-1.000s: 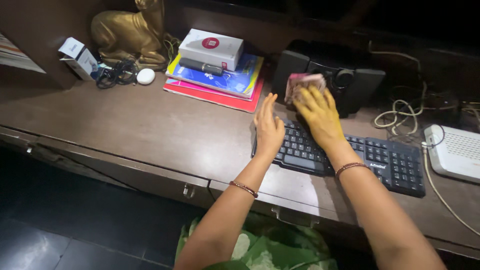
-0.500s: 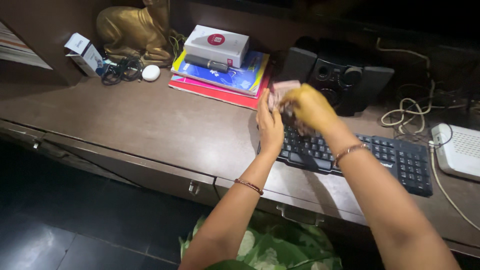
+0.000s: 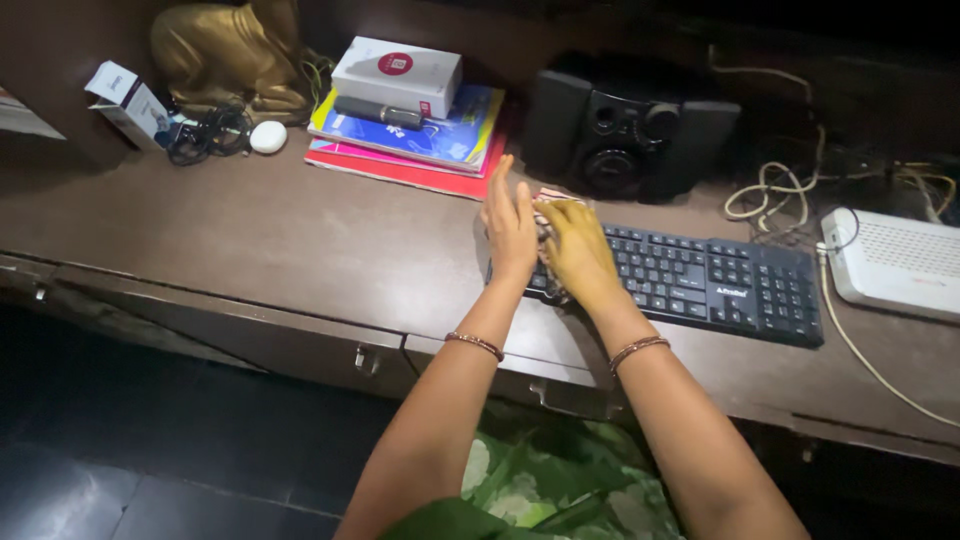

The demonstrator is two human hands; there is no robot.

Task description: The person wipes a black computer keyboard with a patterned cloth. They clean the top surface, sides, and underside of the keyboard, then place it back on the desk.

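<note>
at the left end of the black keyboard (image 3: 690, 280), both hands meet over a small bunched cloth (image 3: 548, 203), pinkish and pale, pressed between them on the keys. left hand (image 3: 510, 225) stands on its edge with the fingers straight and close together, flat against the cloth's side, not wrapped around it. right hand (image 3: 577, 250) lies palm down over the cloth, fingers curled onto it; it seems to be holding the cloth, though the grip itself is covered.

the cloth looks soft and light, and should crumple rather than keep a shape, so it is best taken as a gathered wad in the whole palm and not by one loose corner. the keys under it would give and catch a dragging edge.

most of the cloth is hidden under the right hand, so its size and pattern cannot be told. on the brown surface (image 3: 300, 250) behind, a black speaker (image 3: 625, 135) sits in deep shadow, a white box (image 3: 397, 75) rests on a stack of books (image 3: 410, 150), and a white device (image 3: 895, 262) is cut off at the right edge.
</note>
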